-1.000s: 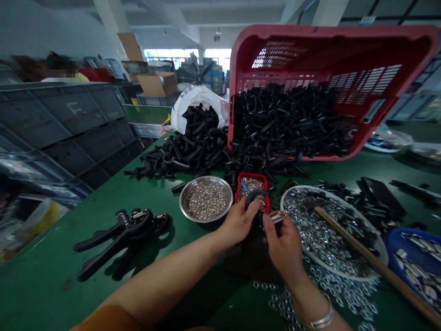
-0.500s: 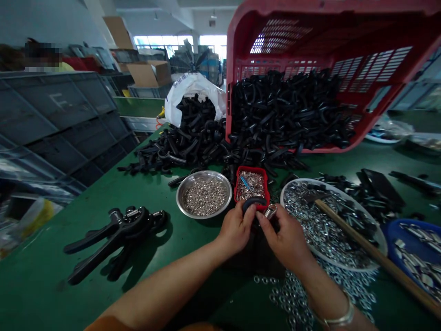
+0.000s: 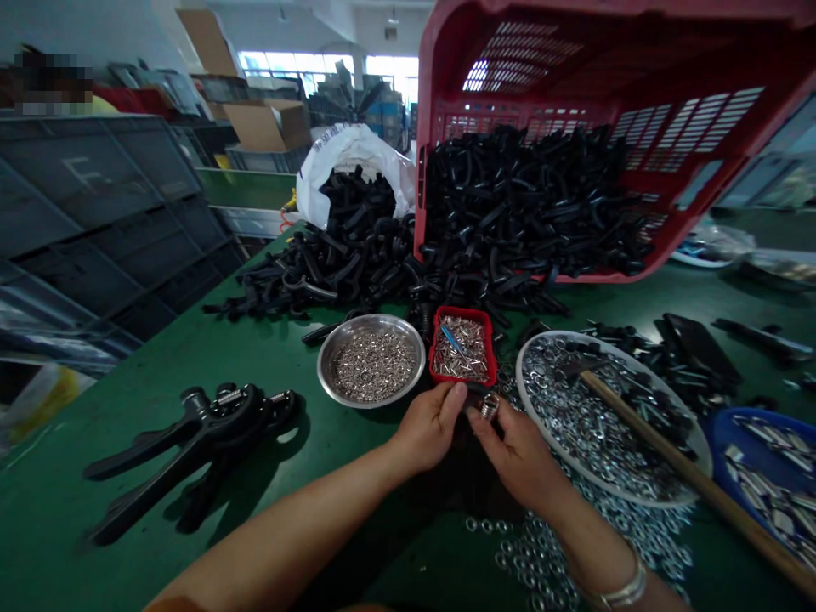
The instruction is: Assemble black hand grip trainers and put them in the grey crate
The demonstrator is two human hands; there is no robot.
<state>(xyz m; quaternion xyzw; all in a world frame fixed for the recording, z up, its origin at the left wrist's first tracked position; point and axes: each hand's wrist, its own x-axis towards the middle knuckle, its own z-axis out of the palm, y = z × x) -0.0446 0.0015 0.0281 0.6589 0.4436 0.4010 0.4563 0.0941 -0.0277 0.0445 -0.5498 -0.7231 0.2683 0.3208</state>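
My left hand (image 3: 426,427) is closed on a black plastic handle part (image 3: 473,389), of which only a sliver shows between my hands. My right hand (image 3: 518,456) pinches a small metal spring (image 3: 490,405) against that part. Both hands meet low over the green table (image 3: 95,510), just in front of a small red tray (image 3: 462,348) of metal pins. A steel bowl (image 3: 371,360) of small shiny pieces stands left of the tray. A large steel dish (image 3: 605,416) of metal rings lies to the right.
A tipped red crate (image 3: 612,110) spills black handle parts (image 3: 510,212) across the back. Assembled black grips (image 3: 191,442) lie at the left. A wooden-handled hammer (image 3: 676,476) rests across the dish. A blue tub (image 3: 771,484) sits far right, loose rings (image 3: 541,552) near me.
Both hands have sunk toward the table with the black part and spring. The spring moved from beside the part to against it. The view shifted slightly down and left.
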